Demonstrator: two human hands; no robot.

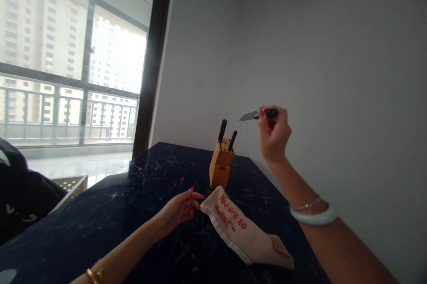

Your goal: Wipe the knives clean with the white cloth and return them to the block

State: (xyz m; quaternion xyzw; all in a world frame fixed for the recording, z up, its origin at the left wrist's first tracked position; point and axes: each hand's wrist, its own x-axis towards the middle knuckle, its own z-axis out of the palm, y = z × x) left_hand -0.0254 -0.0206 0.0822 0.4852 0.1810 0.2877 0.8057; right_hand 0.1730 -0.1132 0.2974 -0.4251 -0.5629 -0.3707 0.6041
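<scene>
My right hand [276, 135] is raised above the table, fingers wrapped round the black handle of a small knife [248, 116]. Its blade points left, above and to the right of a wooden knife block [221, 166]. Two black-handled knives stick up from the block, a taller one [223, 130] and a shorter one [232, 140]. Low over the table, my left hand [183, 206] has its fingers stretched out, beside the corner of a light cloth [233, 230] with red lettering. Whether the fingertips touch the cloth, I cannot tell. Something small and red [210, 192] shows at the block's foot.
The dark marbled table [160, 177] reaches back towards grey walls [320, 75]. A black bag [23, 190] sits at the left, by a pale perforated chair part [71, 185]. Beyond is a glazed window [66, 44]. A pale round object [7, 276] is at the lower left edge.
</scene>
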